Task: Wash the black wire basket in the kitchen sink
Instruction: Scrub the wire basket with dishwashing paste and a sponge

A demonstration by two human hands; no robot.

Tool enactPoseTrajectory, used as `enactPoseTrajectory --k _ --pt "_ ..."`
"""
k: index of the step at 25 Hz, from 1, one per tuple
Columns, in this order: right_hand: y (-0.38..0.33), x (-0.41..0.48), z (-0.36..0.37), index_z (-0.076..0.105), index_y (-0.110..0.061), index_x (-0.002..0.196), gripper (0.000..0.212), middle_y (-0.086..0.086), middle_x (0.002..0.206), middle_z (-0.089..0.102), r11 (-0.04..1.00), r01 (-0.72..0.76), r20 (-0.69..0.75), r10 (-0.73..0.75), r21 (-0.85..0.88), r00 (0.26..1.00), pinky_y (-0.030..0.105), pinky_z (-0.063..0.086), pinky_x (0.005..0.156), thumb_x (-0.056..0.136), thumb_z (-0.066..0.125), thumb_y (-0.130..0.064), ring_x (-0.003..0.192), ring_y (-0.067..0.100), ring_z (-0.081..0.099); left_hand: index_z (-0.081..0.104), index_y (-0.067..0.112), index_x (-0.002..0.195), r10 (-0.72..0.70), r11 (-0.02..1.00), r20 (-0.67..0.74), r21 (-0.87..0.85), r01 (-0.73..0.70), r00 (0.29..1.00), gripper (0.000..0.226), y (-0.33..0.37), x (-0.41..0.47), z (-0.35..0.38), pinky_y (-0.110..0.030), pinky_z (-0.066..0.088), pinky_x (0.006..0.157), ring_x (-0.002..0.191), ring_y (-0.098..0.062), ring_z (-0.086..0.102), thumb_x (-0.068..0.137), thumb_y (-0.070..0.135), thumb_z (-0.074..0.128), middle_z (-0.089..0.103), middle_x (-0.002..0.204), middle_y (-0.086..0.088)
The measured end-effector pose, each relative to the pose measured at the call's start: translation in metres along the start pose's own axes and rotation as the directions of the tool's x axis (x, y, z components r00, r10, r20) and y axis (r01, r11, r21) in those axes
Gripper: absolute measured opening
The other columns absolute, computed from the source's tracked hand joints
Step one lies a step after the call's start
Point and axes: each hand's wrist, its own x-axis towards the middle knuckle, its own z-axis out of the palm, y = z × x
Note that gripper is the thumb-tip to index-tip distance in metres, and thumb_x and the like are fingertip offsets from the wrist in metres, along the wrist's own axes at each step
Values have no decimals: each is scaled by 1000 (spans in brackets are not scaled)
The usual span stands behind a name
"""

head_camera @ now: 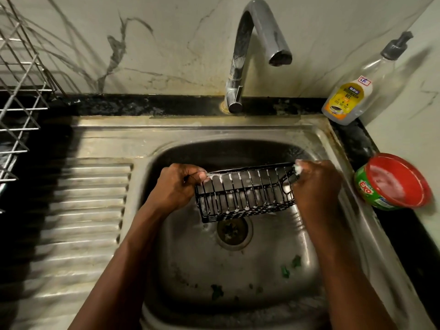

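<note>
Basket, wire, black: the black wire basket (245, 194) is held lengthwise in the air above the drain (232, 231), inside the basin of the sink (142, 139), and touches neither wall nor floor. It is tilted with its open top towards the back wall, probably to present the long barred side for scrubbing. White lather beads along the top rail and lower bars.

Left hand (176, 186): clenched on the left end of the top rail, thumb over the wire. It appears to act as the anchor so the frame does not swing.

Right hand (316, 186): fingers curled round the wires at the right end, foam at the fingertips. Whether a scrub pad lies inside the grip is hidden.

Tap (247, 55): spout over the basin, no water seen running. This suggests the soaping stage, with the rinse not yet begun.

Soap tub (395, 182): red-rimmed, open, on the counter just beside the right hand, within easy reach for more lather.

Gel bottle (345, 101): pump type, in the back corner.

Dish rack (19, 91): far left, beyond the ribbed draining board (83, 210).
</note>
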Motion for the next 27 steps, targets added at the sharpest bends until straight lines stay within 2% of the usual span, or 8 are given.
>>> enactPoseTrajectory --k 3,6,10,14,17,21,24,27 --pt "-14 -3 3 75 -1 111 33 24 93 70 1000 -19 -9 19 16 1000 28 42 72 80 68 9 84 38 67 82 20 94 -5 1000 -5 4 5 1000 17 0 0 1 3 39 75 94 7 65 98 25 66 78 96 12" --pt "-64 -31 20 76 -3 101 31 16 88 68 968 203 40 -211 150 977 25 40 70 75 69 11 81 34 63 82 20 94 0 1000 9 8 0 1000 18 2 0 1 -7 46 77 90 -2 69 99 26 65 78 91 10" --pt "-109 -69 29 73 -6 117 41 10 103 66 881 393 170 -443 264 880 30 54 80 79 70 10 97 24 60 80 21 93 22 999 28 39 -23 999 18 2 -2 -2 -24 52 77 83 -8 70 99 25 64 76 83 8" --pt "-72 -49 27 74 -6 108 25 10 97 67 948 259 110 -282 185 953 15 35 75 85 69 3 89 24 62 81 19 88 2 1000 30 6 -2 1000 20 3 -1 -2 -8 45 73 82 -1 68 99 23 64 76 82 11" --pt "-60 -42 23 75 -6 103 12 11 95 71 956 207 30 -218 208 976 13 29 73 92 69 -7 88 28 65 79 12 83 8 1000 18 -5 -8 1000 23 5 -1 0 -18 50 75 82 -1 68 98 22 66 76 84 10" --pt "-110 -53 33 75 -5 108 22 11 101 69 808 490 94 -543 328 834 29 52 75 89 67 3 90 24 65 80 15 89 -4 1000 25 27 3 1000 18 4 -2 -2 -29 54 73 79 -12 70 95 10 64 77 83 2" --pt "-117 -59 37 77 -5 103 25 10 92 65 760 543 110 -611 357 784 33 53 60 85 65 8 75 26 63 82 21 98 5 1000 10 24 -5 1000 30 3 -3 -7 -27 57 81 89 -7 71 90 2 61 79 93 6" --pt "-85 -80 32 77 -3 103 27 9 93 65 690 587 139 -690 424 710 31 52 63 85 62 11 78 23 62 81 10 88 -20 999 1 -39 20 1000 18 5 -3 -6 -24 56 83 94 -2 69 90 0 66 80 95 4"
